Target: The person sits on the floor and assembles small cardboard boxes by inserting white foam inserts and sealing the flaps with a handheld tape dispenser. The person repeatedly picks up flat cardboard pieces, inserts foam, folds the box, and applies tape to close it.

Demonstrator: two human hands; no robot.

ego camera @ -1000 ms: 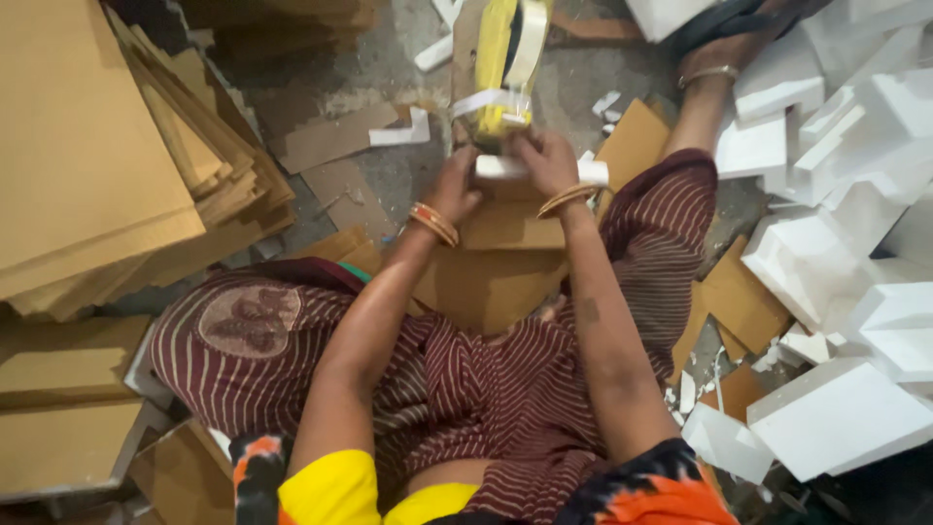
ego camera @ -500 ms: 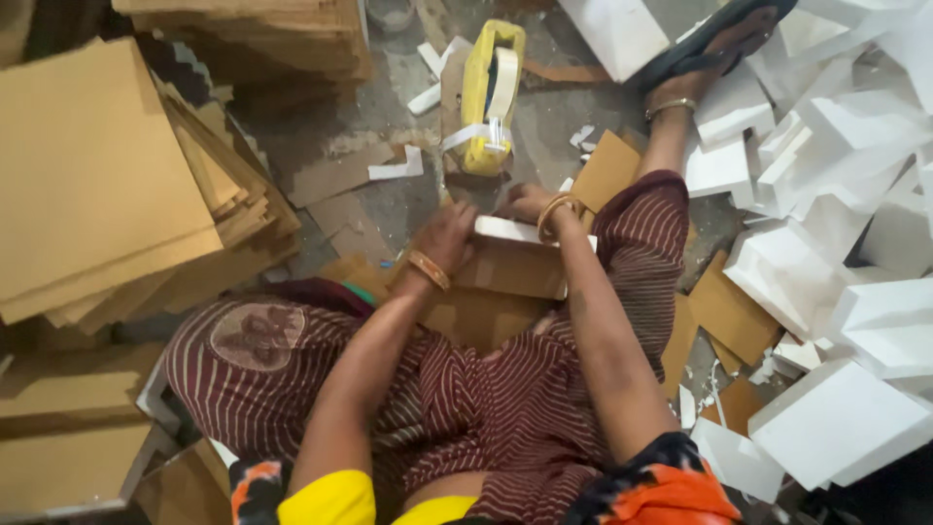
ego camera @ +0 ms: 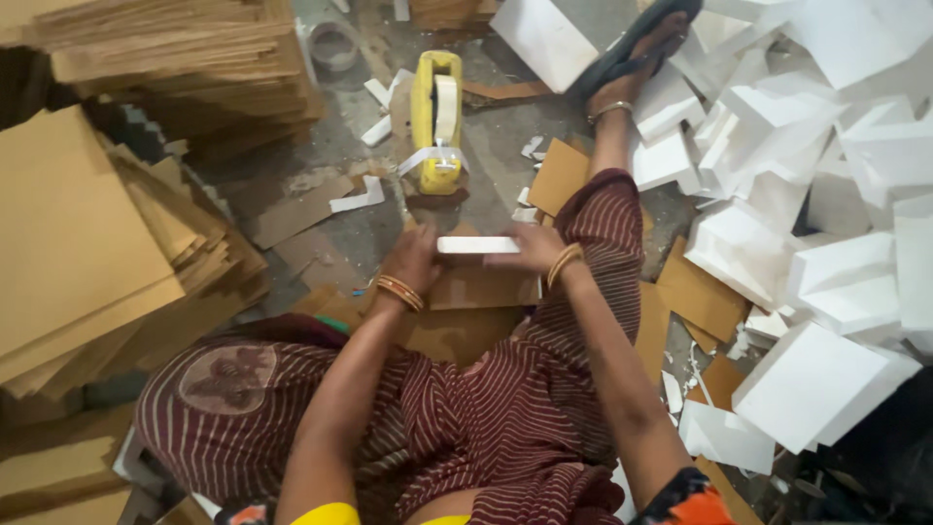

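Observation:
I sit on the floor with a brown cardboard box [ego camera: 483, 288] between my knees. My left hand [ego camera: 412, 257] grips its left end and my right hand [ego camera: 533, 250] its right end. Between them, along the box's top edge, runs a strip of white tape [ego camera: 477, 245] that both hands press. Just beyond the box stands a yellow tape dispenser [ego camera: 437, 123] with a white roll, a loose tape end hanging across its front. Both wrists wear orange bangles.
Stacks of flat brown cardboard sheets [ego camera: 83, 224] fill the left side. White folded boxes [ego camera: 821, 243] are heaped on the right. My right foot in a dark sandal [ego camera: 637, 44] reaches toward the top. Cardboard scraps and tape bits litter the grey floor [ego camera: 369, 243].
Both hands came back from the dispenser toward my lap. The white tape strip now lies flat along the box's top edge between them.

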